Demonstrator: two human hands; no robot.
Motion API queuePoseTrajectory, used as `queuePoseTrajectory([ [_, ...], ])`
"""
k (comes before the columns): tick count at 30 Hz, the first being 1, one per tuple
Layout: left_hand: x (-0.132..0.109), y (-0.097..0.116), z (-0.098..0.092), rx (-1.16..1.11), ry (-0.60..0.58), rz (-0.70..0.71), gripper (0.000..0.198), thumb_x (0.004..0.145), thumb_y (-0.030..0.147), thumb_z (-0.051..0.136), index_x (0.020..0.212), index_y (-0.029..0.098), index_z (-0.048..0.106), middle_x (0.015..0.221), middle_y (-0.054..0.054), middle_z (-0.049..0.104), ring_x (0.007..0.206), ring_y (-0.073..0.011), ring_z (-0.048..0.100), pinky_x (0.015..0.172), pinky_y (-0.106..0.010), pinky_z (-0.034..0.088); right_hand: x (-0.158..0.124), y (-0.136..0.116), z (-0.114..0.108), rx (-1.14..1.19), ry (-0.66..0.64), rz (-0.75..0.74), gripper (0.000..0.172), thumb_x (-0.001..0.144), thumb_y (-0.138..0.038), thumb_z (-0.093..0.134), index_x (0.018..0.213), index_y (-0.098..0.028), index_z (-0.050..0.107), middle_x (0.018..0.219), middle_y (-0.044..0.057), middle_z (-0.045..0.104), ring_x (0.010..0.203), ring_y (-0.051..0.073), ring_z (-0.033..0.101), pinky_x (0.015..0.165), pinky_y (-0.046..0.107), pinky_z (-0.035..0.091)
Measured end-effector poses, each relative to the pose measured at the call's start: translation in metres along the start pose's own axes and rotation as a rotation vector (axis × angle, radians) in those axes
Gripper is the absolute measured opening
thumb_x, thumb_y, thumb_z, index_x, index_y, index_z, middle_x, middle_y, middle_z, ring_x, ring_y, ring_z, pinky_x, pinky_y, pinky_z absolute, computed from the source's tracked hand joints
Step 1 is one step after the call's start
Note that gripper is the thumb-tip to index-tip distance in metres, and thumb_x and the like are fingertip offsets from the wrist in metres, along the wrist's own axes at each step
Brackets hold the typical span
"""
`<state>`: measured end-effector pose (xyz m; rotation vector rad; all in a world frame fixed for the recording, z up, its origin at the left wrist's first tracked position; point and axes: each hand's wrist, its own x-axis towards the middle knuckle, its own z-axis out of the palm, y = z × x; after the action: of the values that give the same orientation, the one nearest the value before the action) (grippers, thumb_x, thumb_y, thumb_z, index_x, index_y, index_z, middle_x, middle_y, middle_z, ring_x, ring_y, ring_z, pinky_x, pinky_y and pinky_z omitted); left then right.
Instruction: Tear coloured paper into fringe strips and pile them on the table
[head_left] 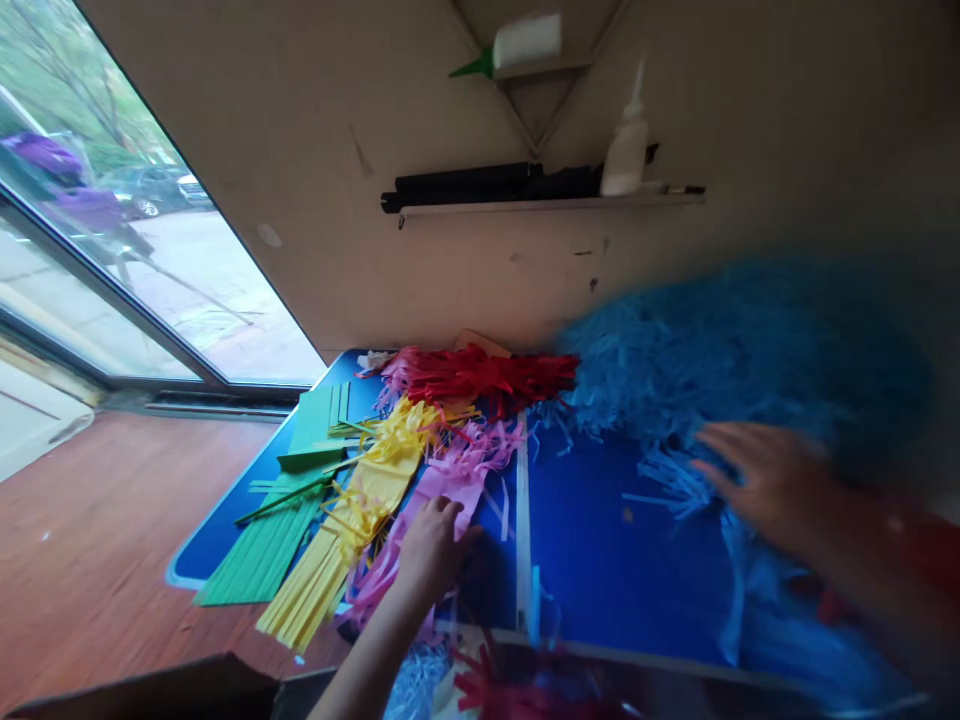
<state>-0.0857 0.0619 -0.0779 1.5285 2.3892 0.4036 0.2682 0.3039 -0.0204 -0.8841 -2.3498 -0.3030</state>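
Note:
My left hand (433,548) lies over the lower part of a pink paper fringe (461,480), fingers loosely bent and thumb apart. Next to it runs a yellow paper fringe (390,470), and farther left are green paper strips (262,545). At the right, my right hand (765,480) is blurred by motion, its fingers apart in front of a large blue paper fringe bundle (697,350). Whether it touches the blue strips I cannot tell. A red paper fringe (487,378) lies along the back of the blue table (622,560).
A wall ledge (480,208) carries black rolls (465,183) and a white bottle (626,155). Another white bottle (527,40) with a green tip rests higher up. A glass door (247,340) stands left. Red scraps (502,690) and a cardboard edge (195,690) are at the front.

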Motion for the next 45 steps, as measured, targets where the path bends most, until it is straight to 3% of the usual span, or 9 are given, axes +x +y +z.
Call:
queuePoseTrajectory([
  [5, 0.011, -0.007, 0.01, 0.115, -0.133, 0.009, 0.016, 0.084, 0.012, 0.057, 0.091, 0.014, 0.071, 0.099, -0.015, 0.07, 0.097, -0.0272, 0.064, 0.085, -0.035, 0.044, 0.013, -0.134, 0.069, 0.409, -0.238, -0.182, 0.014, 0.091, -0.029, 0.06, 0.1, -0.025, 0.07, 0.107, 0.006, 0.074, 0.107, 0.026, 0.063, 0.106, 0.054, 0.025],
  [9, 0.01, -0.018, 0.005, 0.127, -0.175, -0.014, 0.013, 0.085, 0.018, 0.058, 0.087, 0.014, 0.07, 0.097, -0.015, 0.071, 0.092, -0.0269, 0.065, 0.081, -0.034, 0.044, 0.017, -0.192, 0.093, 0.655, -0.338, -0.126, 0.011, 0.09, -0.029, 0.062, 0.095, -0.023, 0.07, 0.097, 0.005, 0.075, 0.096, 0.022, 0.066, 0.101, 0.047, 0.031],
  [14, 0.005, -0.019, 0.004, 0.101, -0.144, -0.055, 0.021, 0.088, 0.022, 0.054, 0.102, 0.016, 0.069, 0.111, -0.015, 0.068, 0.106, -0.0281, 0.061, 0.088, -0.036, 0.043, 0.016, -0.213, 0.107, 0.726, -0.431, -0.069, 0.012, 0.091, -0.028, 0.062, 0.09, -0.021, 0.071, 0.092, 0.005, 0.076, 0.089, 0.02, 0.068, 0.086, 0.038, 0.036],
  [20, 0.004, -0.026, 0.003, -0.029, -0.132, -0.039, 0.015, 0.079, 0.011, 0.058, 0.081, 0.015, 0.071, 0.088, -0.013, 0.07, 0.088, -0.0255, 0.065, 0.082, -0.035, 0.045, 0.017, -0.223, 0.113, 0.733, -0.449, -0.049, 0.007, 0.088, -0.026, 0.066, 0.089, -0.021, 0.071, 0.091, 0.003, 0.076, 0.088, 0.02, 0.068, 0.088, 0.039, 0.034],
  [24, 0.012, -0.043, 0.002, -0.211, -0.022, -0.035, 0.018, 0.084, 0.021, 0.055, 0.078, 0.02, 0.072, 0.091, -0.008, 0.069, 0.084, -0.0193, 0.063, 0.079, -0.03, 0.045, 0.017, -0.224, 0.111, 0.761, -0.428, -0.051, 0.004, 0.087, -0.023, 0.067, 0.088, -0.02, 0.07, 0.089, 0.002, 0.076, 0.086, 0.019, 0.068, 0.086, 0.037, 0.034],
  [27, 0.019, -0.055, 0.008, -0.345, 0.044, -0.075, 0.018, 0.077, 0.031, 0.063, 0.065, 0.018, 0.066, 0.074, -0.004, 0.065, 0.07, -0.0167, 0.061, 0.067, -0.027, 0.046, 0.017, -0.231, 0.109, 0.777, -0.379, -0.081, 0.006, 0.089, -0.022, 0.064, 0.088, -0.02, 0.069, 0.089, 0.002, 0.075, 0.085, 0.018, 0.067, 0.084, 0.036, 0.035],
  [33, 0.031, -0.061, 0.009, -0.379, 0.085, -0.134, 0.023, 0.073, 0.037, 0.063, 0.062, 0.018, 0.055, 0.057, 0.002, 0.06, 0.057, -0.0143, 0.059, 0.053, -0.022, 0.044, 0.021, -0.255, 0.115, 0.671, -0.437, -0.375, 0.041, 0.089, -0.038, 0.064, 0.122, -0.014, 0.06, 0.118, 0.013, 0.067, 0.112, 0.028, 0.056, 0.094, 0.042, 0.037],
  [39, 0.04, -0.042, -0.046, -0.008, 0.109, -0.176, 0.012, 0.086, 0.026, 0.05, 0.087, 0.019, 0.06, 0.08, -0.006, 0.07, 0.077, -0.0205, 0.067, 0.067, -0.028, 0.045, 0.026, -0.267, 0.131, 0.502, -0.616, -0.44, 0.067, 0.086, -0.068, 0.052, 0.125, -0.014, 0.059, 0.136, 0.018, 0.056, 0.129, 0.035, 0.044, 0.108, 0.056, 0.025],
  [45, 0.079, -0.024, -0.164, 0.363, 0.23, -0.235, 0.033, 0.094, 0.028, 0.039, 0.118, 0.018, 0.058, 0.089, -0.011, 0.072, 0.083, -0.0252, 0.069, 0.07, -0.032, 0.046, 0.029, -0.272, 0.134, 0.429, -0.61, -0.489, 0.066, 0.086, -0.07, 0.052, 0.118, -0.014, 0.063, 0.128, 0.019, 0.06, 0.126, 0.035, 0.047, 0.113, 0.061, 0.014],
])
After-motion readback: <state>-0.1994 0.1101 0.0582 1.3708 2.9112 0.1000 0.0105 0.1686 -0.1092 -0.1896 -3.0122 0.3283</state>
